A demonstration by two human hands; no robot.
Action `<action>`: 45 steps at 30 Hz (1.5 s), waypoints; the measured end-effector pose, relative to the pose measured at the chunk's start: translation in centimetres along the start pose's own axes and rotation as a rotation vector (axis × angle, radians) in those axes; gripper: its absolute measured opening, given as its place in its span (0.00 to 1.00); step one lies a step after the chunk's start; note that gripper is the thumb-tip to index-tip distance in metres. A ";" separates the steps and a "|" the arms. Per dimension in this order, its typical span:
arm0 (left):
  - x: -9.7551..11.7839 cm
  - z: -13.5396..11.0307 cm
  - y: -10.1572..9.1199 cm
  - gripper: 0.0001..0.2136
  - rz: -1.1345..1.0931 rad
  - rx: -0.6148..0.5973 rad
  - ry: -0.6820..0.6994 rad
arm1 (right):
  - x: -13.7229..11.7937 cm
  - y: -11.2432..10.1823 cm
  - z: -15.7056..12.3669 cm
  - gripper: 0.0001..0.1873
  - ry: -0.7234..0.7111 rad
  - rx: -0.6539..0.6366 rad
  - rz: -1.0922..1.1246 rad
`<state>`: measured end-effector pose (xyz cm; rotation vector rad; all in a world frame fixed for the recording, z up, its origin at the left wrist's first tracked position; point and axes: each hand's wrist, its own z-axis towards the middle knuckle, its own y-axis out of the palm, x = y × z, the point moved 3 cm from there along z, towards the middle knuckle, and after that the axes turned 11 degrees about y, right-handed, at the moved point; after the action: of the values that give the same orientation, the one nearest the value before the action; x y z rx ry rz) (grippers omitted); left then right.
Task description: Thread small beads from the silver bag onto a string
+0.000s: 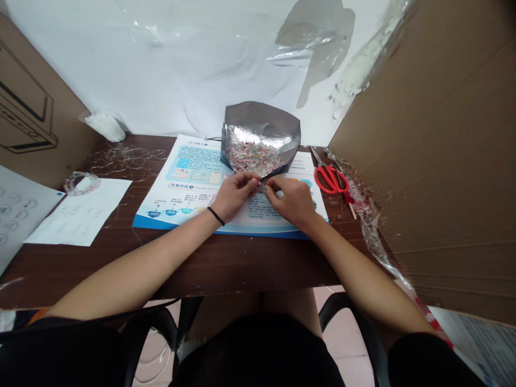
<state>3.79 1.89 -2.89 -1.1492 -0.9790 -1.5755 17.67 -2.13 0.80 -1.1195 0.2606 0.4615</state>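
Note:
Close together over a printed sheet [193,215], my two hands meet fingertip to fingertip. My left hand [235,194], with a black band at the wrist, is closed in a pinch. Facing it, my right hand [292,200] also pinches with thumb and index finger. Whatever sits between the fingertips is too small to make out, perhaps a bead or clear line. Directly beyond them stands an open silver bag [262,121], its mouth toward me. Many small coloured beads [253,156] lie inside it, just behind my fingers.
Red-handled scissors [331,179] lie right of the sheet, near crumpled clear plastic [366,220]. At left are tangled clear line [124,161], a beaded bracelet [83,184] and a white paper [80,215]. Cardboard walls [435,161] flank both sides. A white plastic cup [107,126] lies at the back left.

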 end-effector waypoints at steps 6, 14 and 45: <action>0.0 0.0 0.0 0.05 0.000 -0.008 -0.009 | 0.0 0.0 0.0 0.10 0.000 -0.008 -0.001; 0.0 0.0 0.0 0.05 0.004 -0.024 0.018 | 0.1 0.1 0.0 0.10 0.007 -0.002 0.002; 0.4 -0.2 0.2 0.11 -0.005 -0.061 0.002 | 0.4 0.0 0.0 0.09 0.018 0.063 0.060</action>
<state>3.86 1.53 -2.56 -1.1873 -0.9390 -1.6203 17.98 -2.06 0.64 -1.0571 0.3234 0.4932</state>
